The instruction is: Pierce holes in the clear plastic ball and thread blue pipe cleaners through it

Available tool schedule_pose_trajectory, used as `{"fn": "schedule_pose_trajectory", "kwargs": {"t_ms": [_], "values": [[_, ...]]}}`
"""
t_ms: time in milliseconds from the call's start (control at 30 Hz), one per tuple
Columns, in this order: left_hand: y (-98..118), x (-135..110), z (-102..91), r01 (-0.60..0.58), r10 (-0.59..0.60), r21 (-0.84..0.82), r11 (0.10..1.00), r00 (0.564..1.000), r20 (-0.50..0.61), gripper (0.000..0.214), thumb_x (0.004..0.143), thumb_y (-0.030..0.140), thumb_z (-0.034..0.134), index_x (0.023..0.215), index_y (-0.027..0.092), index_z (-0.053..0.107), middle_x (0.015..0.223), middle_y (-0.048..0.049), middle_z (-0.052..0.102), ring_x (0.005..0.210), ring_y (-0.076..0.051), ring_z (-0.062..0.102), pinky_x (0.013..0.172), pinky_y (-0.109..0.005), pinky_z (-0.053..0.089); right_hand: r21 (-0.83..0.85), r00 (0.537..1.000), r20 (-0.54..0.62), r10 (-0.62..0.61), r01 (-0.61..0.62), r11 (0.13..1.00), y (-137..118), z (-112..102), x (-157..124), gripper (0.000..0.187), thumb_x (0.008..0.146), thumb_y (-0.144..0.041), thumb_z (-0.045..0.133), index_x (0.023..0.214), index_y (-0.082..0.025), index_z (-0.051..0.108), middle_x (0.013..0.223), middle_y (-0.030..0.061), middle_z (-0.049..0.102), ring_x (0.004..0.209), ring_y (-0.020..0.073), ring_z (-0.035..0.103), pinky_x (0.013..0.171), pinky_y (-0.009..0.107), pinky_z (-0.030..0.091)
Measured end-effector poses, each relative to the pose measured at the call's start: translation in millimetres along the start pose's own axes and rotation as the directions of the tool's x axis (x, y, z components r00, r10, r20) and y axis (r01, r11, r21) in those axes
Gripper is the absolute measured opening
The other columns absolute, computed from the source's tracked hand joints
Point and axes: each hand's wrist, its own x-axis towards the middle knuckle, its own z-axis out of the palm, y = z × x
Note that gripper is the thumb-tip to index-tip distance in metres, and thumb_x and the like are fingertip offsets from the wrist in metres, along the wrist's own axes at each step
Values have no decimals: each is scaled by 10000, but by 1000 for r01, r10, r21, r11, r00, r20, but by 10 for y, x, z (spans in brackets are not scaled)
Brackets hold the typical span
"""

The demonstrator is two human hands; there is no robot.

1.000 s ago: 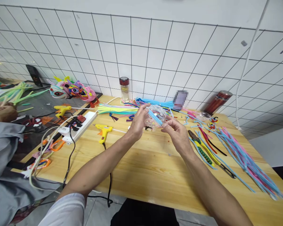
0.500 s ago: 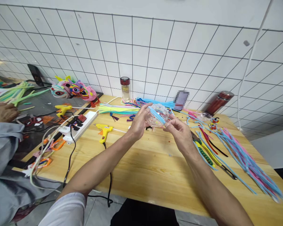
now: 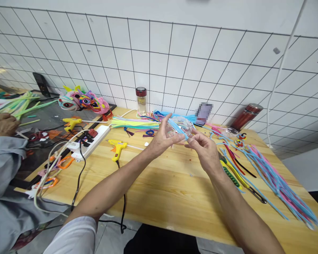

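Above the middle of the table, both hands hold a clear rounded plastic shell (image 3: 187, 123) with a band of light-blue pipe cleaners (image 3: 176, 126) lying across it. My left hand (image 3: 162, 139) grips the shell's left side, its thumb stretched along the underside towards the band's lower end. At that lower end, the thumb and fingers of my right hand (image 3: 205, 148) pinch the pipe cleaners. Some of the right fingertips are hidden behind the shell.
Pliers with green-yellow handles (image 3: 231, 176) and blue-pink pipe cleaners (image 3: 281, 190) lie right. A yellow glue gun (image 3: 118, 148) and power strip (image 3: 91, 143) sit left. Behind stand a glass bottle (image 3: 141, 102) and a red flask (image 3: 246, 118). A co-worker's hand (image 3: 2, 124) rests far left.
My left thumb has come down across the near side of the shell, towards the band's lower end. My right hand keeps its pinch and has shifted slightly right.
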Motion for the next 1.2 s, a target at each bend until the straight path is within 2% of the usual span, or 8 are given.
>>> {"fn": "schedule_pose_trajectory", "kwargs": {"t_ms": [233, 500, 700, 933, 1067, 1200], "values": [[35, 31, -33, -69, 69, 99, 993, 998, 5, 808, 791, 459, 860, 1430, 264, 405, 1399, -100, 583, 1335, -309, 597, 1111, -460, 532, 46, 1000, 10, 1, -2, 999, -32, -16, 17, 342, 822, -551, 765, 698, -246, 672, 1319, 90, 741, 1458, 359, 515, 1162, 598, 453], [42, 44, -66, -88, 94, 191, 978, 995, -23, 749, 803, 473, 841, 1389, 262, 425, 1365, -105, 586, 1317, -303, 592, 986, -413, 599, 51, 998, 49, 45, -47, 998, -119, -39, -17, 266, 841, -464, 754, 714, -242, 681, 1467, 74, 653, 1343, 342, 625, 1159, 596, 452], [29, 18, -47, -115, 121, 205, 972, 993, -16, 695, 861, 479, 793, 1398, 268, 406, 1374, -101, 587, 1306, -289, 604, 1007, -422, 594, 68, 998, 51, 27, -30, 997, -129, -73, -13, 250, 852, -438, 762, 705, -253, 681, 1376, 52, 714, 1511, 326, 454, 1185, 555, 443], [21, -2, -23, -124, 130, 214, 969, 991, -15, 680, 879, 525, 764, 1383, 281, 379, 1448, -107, 533, 1317, -285, 609, 1055, -448, 573, 72, 998, 53, 18, -22, 997, -186, -81, -30, 260, 869, -417, 747, 684, -256, 662, 1189, 55, 786, 1546, 314, 399, 1175, 551, 461], [-12, 14, -49, -132, 138, 231, 964, 990, -9, 647, 900, 512, 747, 1381, 281, 382, 1482, -112, 508, 1369, -278, 574, 1106, -443, 527, 83, 998, 40, 50, -53, 995, -220, -75, -55, 268, 846, -446, 768, 685, -253, 674, 1310, 61, 742, 1497, 332, 469, 1164, 548, 476], [-16, 12, -50, -127, 132, 200, 971, 991, -11, 636, 889, 485, 766, 1370, 278, 403, 1445, -107, 539, 1359, -273, 577, 1097, -420, 525, 73, 997, 41, 64, -67, 995, -237, -81, -74, 292, 833, -499, 778, 714, -246, 696, 1505, 53, 626, 1404, 350, 574, 1155, 544, 484]]}}
